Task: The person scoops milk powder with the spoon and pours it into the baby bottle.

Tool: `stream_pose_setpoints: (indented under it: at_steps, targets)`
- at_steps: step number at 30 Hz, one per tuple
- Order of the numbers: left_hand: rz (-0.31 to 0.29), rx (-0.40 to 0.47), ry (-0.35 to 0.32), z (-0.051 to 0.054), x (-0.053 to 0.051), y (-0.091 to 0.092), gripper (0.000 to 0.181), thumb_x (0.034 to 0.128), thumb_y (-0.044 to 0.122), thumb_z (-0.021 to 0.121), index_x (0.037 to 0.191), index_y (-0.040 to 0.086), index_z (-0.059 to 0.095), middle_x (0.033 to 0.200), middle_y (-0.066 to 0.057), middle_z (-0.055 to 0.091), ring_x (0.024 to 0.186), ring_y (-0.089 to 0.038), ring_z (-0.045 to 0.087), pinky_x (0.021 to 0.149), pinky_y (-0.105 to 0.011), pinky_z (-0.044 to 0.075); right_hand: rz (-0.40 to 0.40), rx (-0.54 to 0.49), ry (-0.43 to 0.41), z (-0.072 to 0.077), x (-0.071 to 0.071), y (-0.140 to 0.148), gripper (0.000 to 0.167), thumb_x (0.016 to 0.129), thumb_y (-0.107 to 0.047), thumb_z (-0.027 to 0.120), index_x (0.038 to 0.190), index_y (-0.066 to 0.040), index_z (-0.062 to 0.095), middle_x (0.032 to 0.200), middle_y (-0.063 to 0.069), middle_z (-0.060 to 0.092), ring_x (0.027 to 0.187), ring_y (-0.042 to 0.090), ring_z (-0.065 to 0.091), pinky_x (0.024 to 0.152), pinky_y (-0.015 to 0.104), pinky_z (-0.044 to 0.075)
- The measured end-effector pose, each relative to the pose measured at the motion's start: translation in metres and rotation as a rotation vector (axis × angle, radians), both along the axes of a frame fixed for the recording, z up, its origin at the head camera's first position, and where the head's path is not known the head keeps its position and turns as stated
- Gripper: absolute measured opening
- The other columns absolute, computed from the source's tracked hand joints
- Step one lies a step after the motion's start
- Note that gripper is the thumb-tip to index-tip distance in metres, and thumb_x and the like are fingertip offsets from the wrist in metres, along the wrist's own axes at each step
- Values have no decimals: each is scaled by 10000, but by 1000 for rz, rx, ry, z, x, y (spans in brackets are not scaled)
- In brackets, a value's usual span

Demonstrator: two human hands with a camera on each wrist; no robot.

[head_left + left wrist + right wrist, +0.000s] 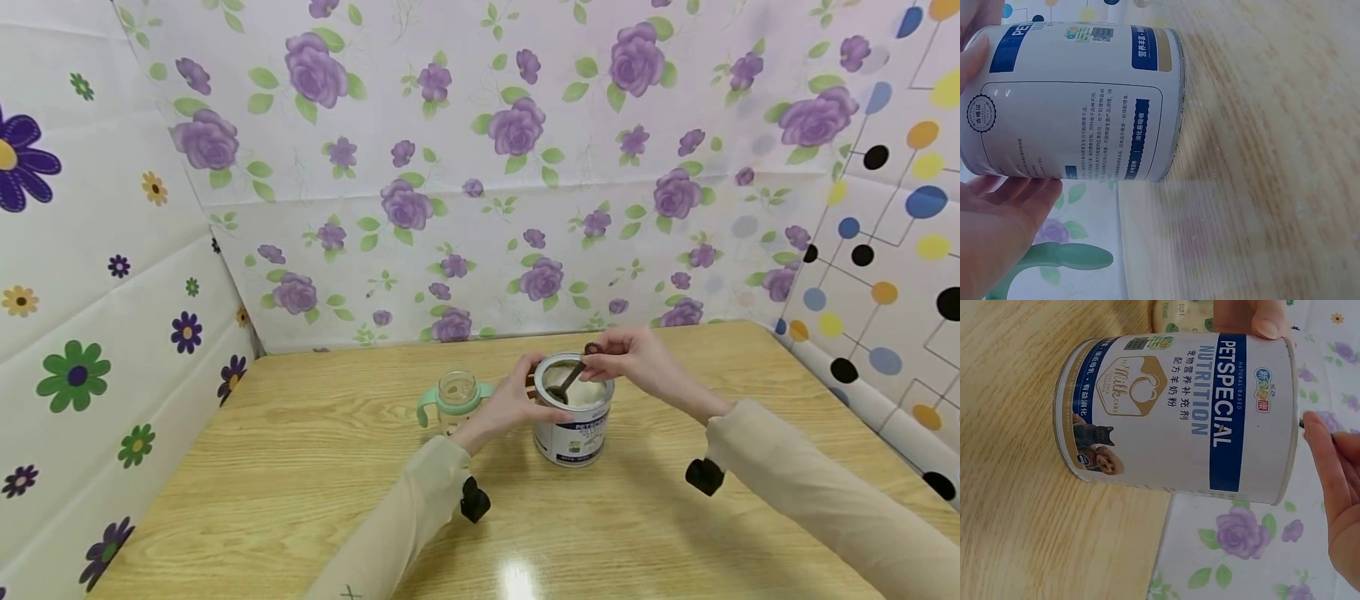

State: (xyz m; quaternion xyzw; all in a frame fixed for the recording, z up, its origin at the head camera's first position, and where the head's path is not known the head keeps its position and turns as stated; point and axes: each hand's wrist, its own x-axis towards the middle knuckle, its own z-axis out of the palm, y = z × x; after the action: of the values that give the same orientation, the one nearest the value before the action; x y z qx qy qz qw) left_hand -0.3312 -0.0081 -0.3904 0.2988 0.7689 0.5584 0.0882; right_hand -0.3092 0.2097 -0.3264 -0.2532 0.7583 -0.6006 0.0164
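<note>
A white and blue milk powder can stands uncovered on the wooden table, pale powder showing inside its rim. My left hand grips the can near its top, thumb on the near side and fingers round the far left. Above the opening, my right hand pinches the handle of a dark brown scoop, which slants down into the can. The scoop's lower end lies at the inner left side of the can. In the right wrist view the can hides most of the scoop.
Just left of the can stands a clear baby bottle with a green collar and handles, partly behind my left forearm. Floral cloth hangs along the table's back edge, with patterned sheets at both sides. The wooden tabletop extends around these things.
</note>
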Motion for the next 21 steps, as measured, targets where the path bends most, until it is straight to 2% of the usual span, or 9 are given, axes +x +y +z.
stream_pose_setpoints:
  at_steps: [6,7,9,12,13,16,21]
  targets:
    - [-11,12,-14,0,1,-2,826,703,213,797,1358,163,297,1289,-25,399,1143,-186,431,914,-338,371,70,-9,-16,-4,-6,1,128,869,29,573,890,155,568,845,262,622,745,334,632,677,488,472]
    - [-12,14,-20,2,3,-2,824,705,202,795,1359,150,296,1293,-39,397,1148,-201,428,919,-347,367,75,-11,-25,-4,-7,2,133,867,24,578,891,154,568,850,263,621,747,333,632,679,486,473]
    - [-17,17,-19,10,9,-3,813,714,175,788,1358,116,296,1294,-78,397,1152,-243,426,929,-379,357,76,-17,-47,-5,-8,4,143,862,11,592,880,151,570,848,267,619,750,343,629,681,480,477]
    - [-14,13,-14,10,9,-3,808,713,171,788,1354,113,299,1288,-79,403,1150,-254,428,929,-378,357,66,-29,-75,-7,-10,7,159,863,-5,598,887,151,576,838,263,619,753,350,627,685,469,482]
    - [-12,11,-15,10,9,-2,812,711,166,790,1355,114,298,1286,-75,405,1148,-253,430,927,-378,359,62,-35,-82,-8,-10,8,164,864,-10,598,887,151,576,831,262,619,752,352,627,685,461,485]
    - [-3,7,-7,0,1,-1,814,699,200,800,1347,164,310,1266,-12,418,1130,-195,443,913,-335,369,50,-40,-93,-10,-11,10,181,864,-24,603,898,153,581,809,256,621,746,345,629,679,440,493]
    - [-18,15,-28,3,2,-2,806,706,185,795,1350,158,310,1276,-29,411,1144,-216,433,910,-326,369,23,-55,-135,-10,-10,11,214,862,-47,613,905,159,575,811,253,623,748,336,631,685,424,495]
